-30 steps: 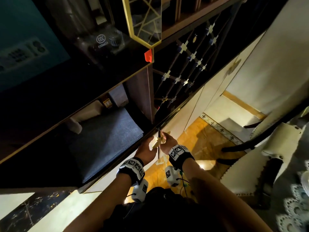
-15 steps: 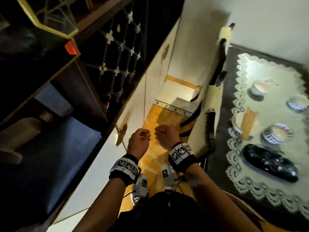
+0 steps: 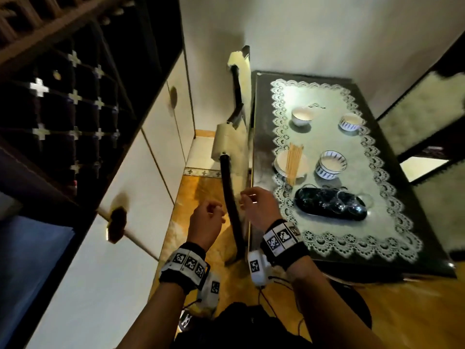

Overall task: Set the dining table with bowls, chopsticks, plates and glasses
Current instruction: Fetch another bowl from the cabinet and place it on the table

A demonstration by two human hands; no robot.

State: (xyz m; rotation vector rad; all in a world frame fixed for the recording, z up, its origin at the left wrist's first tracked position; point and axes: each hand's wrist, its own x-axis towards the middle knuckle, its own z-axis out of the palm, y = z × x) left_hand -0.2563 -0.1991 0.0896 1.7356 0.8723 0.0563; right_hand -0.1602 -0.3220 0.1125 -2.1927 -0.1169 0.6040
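Observation:
The dining table (image 3: 259, 127) stands to the right under a lace-edged cloth (image 3: 352, 230). On it a plate (image 3: 280, 163) carries a bundle of chopsticks (image 3: 295, 159). A white bowl (image 3: 302, 117) and two blue-patterned bowls (image 3: 351, 122) (image 3: 331, 164) stand around it. A black oblong dish (image 3: 327, 205) lies nearer, with what look like clear glasses on it. My left hand (image 3: 206, 219) and right hand (image 3: 260, 205) hover over the floor beside the table's near left corner, fingers curled, with nothing visibly in them.
A dark-framed chair with a pale cushion (image 3: 231, 152) is pushed against the table's left side, just beyond my hands. White cabinet doors with a dark round handle (image 3: 117, 221) line the left. Another cushioned chair (image 3: 427, 114) stands at the right.
My hands let go of the cabinet handle and drew back, fingers curled. The view swung right from the cabinet, bringing the table fully into sight.

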